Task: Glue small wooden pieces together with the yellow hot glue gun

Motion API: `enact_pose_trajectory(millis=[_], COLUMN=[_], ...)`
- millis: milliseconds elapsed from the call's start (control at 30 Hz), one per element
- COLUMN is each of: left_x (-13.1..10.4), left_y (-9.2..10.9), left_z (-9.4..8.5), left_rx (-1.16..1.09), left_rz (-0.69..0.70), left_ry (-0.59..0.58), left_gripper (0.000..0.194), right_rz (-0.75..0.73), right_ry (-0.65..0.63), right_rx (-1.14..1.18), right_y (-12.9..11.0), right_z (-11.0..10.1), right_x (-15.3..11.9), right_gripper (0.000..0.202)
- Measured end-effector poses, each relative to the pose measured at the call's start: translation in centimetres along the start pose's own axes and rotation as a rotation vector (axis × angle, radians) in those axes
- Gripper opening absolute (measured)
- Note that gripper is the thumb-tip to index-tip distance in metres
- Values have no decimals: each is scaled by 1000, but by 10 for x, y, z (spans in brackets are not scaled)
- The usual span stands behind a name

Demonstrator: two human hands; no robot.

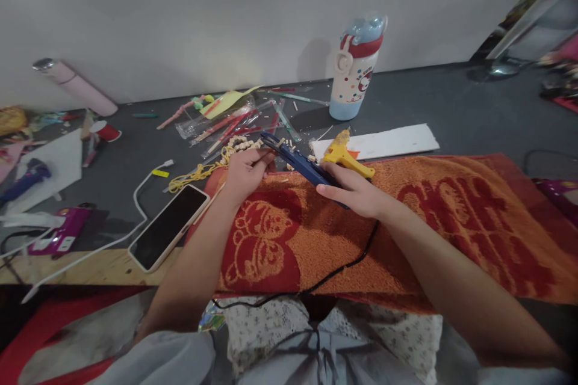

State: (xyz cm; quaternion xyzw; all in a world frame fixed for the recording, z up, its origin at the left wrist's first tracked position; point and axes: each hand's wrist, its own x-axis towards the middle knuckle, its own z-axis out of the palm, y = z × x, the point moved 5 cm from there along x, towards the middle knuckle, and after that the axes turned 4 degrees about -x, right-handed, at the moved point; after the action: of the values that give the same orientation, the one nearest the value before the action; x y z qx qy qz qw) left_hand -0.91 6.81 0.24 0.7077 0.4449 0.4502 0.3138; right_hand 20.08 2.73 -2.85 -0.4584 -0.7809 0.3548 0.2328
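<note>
My right hand is wrapped round the handle of a dark blue hair straightener, whose tip points up and left. A black cord trails from its handle end over the towel. Close to the tip, my left hand is closed in a pinch; what its fingers hold is too small to make out. Something small and pale shows between the two arms of the straightener. Just beyond my right hand lies a yellow glue gun. Beneath both hands spreads an orange and red towel.
A phone and white cable lie to the left, near yellow string. Wrapped sticks and small pale pieces litter the back. A tumbler stands by the wall; a white strip lies before it. Far left is a pink flask.
</note>
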Motion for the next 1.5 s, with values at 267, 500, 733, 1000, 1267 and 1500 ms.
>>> enact_pose_trajectory(millis=[267,500,733,1000,1267,1500], left_x=[0,2,-10,-25,-27,-27], left_y=[2,-10,12,0,-6,-10], left_z=[-3,-1,3,62,66,68], left_rx=[154,248,475,-200,-596,-587], left_rz=[35,-34,309,-152,-267,-253], left_ry=[22,-13,294,-205,-104,-55], left_gripper=[36,32,19,57,57,56], right_rz=[14,76,128,27,-76,-24], right_ry=[28,65,188,225,164,187], right_rx=[-12,71,149,359,413,443], right_y=[-1,2,8,1,-11,-4], right_z=[4,10,14,27,37,41], right_x=[1,1,3,1,0,2], right_gripper=[49,47,48,56,60,66])
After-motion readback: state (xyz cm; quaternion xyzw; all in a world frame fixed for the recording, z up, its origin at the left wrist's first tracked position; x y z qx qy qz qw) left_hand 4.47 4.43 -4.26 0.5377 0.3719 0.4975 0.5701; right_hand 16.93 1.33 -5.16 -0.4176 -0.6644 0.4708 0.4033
